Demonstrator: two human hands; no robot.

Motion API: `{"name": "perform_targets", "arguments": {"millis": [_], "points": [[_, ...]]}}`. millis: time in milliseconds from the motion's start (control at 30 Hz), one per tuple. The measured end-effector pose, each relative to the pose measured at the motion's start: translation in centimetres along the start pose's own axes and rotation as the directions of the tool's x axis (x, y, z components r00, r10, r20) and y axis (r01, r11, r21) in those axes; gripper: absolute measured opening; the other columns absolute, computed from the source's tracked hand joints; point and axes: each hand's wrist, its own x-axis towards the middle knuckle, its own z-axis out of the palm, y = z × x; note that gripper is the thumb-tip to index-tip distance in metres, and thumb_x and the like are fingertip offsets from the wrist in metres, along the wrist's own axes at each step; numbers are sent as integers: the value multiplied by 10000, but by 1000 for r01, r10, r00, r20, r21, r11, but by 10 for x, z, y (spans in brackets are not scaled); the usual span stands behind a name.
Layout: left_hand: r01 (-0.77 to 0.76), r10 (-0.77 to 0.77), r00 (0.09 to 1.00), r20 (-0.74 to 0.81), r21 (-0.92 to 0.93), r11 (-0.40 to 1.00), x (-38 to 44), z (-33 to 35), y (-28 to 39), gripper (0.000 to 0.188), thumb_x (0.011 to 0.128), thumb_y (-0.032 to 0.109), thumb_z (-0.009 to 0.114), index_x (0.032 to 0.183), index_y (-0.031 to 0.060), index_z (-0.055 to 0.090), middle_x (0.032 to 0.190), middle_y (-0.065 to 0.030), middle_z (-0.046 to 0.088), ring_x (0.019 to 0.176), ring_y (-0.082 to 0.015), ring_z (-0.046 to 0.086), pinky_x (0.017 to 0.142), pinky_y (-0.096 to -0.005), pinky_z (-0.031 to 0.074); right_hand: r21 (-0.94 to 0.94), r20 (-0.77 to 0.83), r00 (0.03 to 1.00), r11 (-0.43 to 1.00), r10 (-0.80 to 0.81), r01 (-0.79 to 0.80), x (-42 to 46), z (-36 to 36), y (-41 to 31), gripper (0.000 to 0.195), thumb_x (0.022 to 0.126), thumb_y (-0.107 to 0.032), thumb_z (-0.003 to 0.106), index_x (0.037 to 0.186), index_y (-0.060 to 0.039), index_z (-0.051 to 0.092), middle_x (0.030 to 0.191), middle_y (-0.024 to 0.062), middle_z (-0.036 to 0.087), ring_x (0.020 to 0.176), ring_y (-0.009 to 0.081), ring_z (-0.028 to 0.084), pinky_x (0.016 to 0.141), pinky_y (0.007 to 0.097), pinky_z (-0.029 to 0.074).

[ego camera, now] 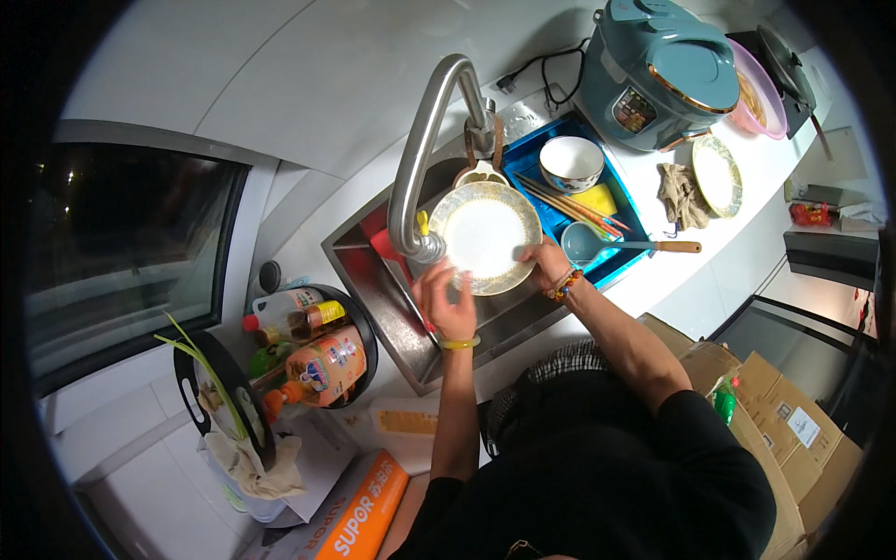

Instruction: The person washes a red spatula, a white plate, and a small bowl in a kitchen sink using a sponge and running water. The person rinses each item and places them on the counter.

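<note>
A white plate with a patterned rim (pixel 486 238) is held over the stainless steel sink (pixel 364 280), beside the spout of the metal faucet (pixel 414 203). My right hand (pixel 549 266) grips its lower right edge, the thumb on the upper face. My left hand (pixel 446 301), somewhat blurred, is at the plate's lower left edge with its fingers apart; whether it touches the plate I cannot tell. Right of the plate, a blue tray (pixel 625 187) holds a patterned bowl (pixel 572 163), chopsticks (pixel 560 199), a yellow sponge (pixel 595 201) and a ladle with a wooden handle (pixel 675 246).
On the counter at the right are a patterned plate (pixel 717 175), a crumpled cloth (pixel 680 196), a blue-green electric cooker (pixel 661 77) and a pink basin (pixel 759 91). Bottles in a round black holder (pixel 371 343) stand left of the sink. Cardboard boxes (pixel 791 434) lie at lower right.
</note>
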Motion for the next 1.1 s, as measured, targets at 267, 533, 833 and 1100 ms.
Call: {"name": "perform_targets", "arguments": {"millis": [267,533,833,1100], "points": [[481,-585,662,468,-864,-147,19,12,-4,726,1041,593,468,1561,95,376,1555,-105,474,1417,-301,467,1160,-467,394,-70,87,996,997,18,-12,-6,12,-9,495,741,94,570,1235,62,575,1048,135,692,920,286,702,823,412,603],[409,-552,693,463,-883,-228,7,21,-2,749,1035,615,459,1567,97,363,1599,-115,414,1443,-321,431,1184,-509,358,-837,193,717,269,-670,477,-27,37,-23,704,746,34,646,1431,30,485,1324,216,603,1177,343,604,1043,460,477],[476,-547,668,505,-855,-208,22,16,19,786,1033,653,420,1574,88,347,1598,-121,415,1444,-312,433,1183,-478,366,-724,609,728,-594,-315,349,-44,69,-32,654,1042,-441,468,1617,-167,321,1695,102,249,1580,279,176,1283,465,99],[533,-583,646,494,-838,-120,28,14,42,784,1034,669,396,1602,134,313,1629,-78,372,1483,-284,378,1205,-481,325,-725,651,674,-549,-349,416,-22,98,-15,721,1047,-552,390,1616,-117,304,1700,137,215,1588,321,126,1284,490,98]]}}
